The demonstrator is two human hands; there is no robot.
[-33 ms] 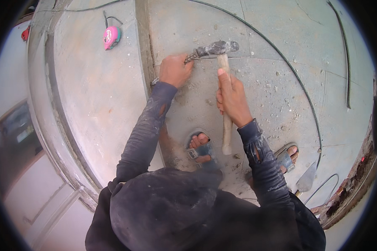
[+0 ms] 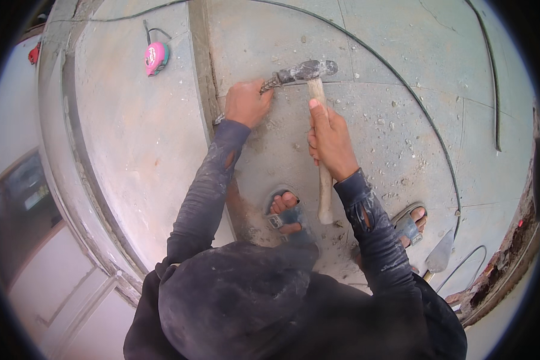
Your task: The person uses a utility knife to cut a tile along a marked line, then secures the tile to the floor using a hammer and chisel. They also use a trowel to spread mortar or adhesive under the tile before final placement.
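My left hand (image 2: 247, 103) is closed around a ribbed steel rod (image 2: 271, 83), beside the low step's edge. The rod's far end shows on the right of the fist, and its lower end pokes out on the left, against the step. In my right hand (image 2: 332, 144) is a hammer (image 2: 307, 70) with a pale wooden handle, gripped partway along. Its dusty grey head meets the rod's right end, or lies just over it; I cannot tell which.
A pink and teal tape measure (image 2: 156, 57) lies on the raised slab (image 2: 138, 132) at left. A black cable (image 2: 396, 69) curves over the tiled floor, strewn with rubble. A dark rod (image 2: 493, 78) lies far right. A trowel (image 2: 441, 252) sits by my right sandal (image 2: 409, 225).
The whole view has shifted slightly. Both hands keep their holds, and the hammer head stays at the rod's end.
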